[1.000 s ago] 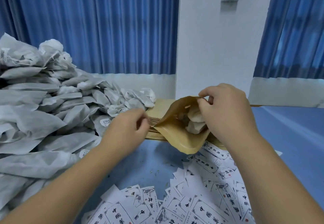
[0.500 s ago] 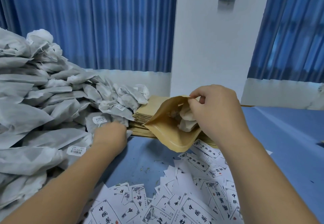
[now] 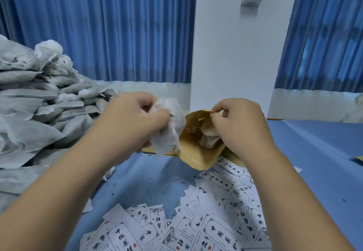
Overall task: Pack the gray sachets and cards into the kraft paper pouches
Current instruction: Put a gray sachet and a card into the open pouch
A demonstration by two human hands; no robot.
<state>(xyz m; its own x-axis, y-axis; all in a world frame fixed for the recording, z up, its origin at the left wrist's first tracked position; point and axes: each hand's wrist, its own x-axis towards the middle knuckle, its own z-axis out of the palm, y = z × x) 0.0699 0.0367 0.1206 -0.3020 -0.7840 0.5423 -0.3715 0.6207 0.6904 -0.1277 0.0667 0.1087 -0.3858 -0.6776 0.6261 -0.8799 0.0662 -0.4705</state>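
Note:
My right hand pinches the upper rim of an open kraft paper pouch held above the blue table. Sachets show inside its mouth. My left hand grips a crumpled gray sachet right at the pouch's left edge. A large heap of gray sachets fills the left side. Printed white cards lie scattered in front, near me.
A flat stack of empty kraft pouches lies behind the held pouch, mostly hidden by my hands. Blue curtains and a white wall pillar stand behind the table. Small dark crumbs dot the tabletop.
My left hand went from the pouch rim to the sachet heap, took a sachet and brought it to the pouch mouth. My right hand kept its hold on the pouch.

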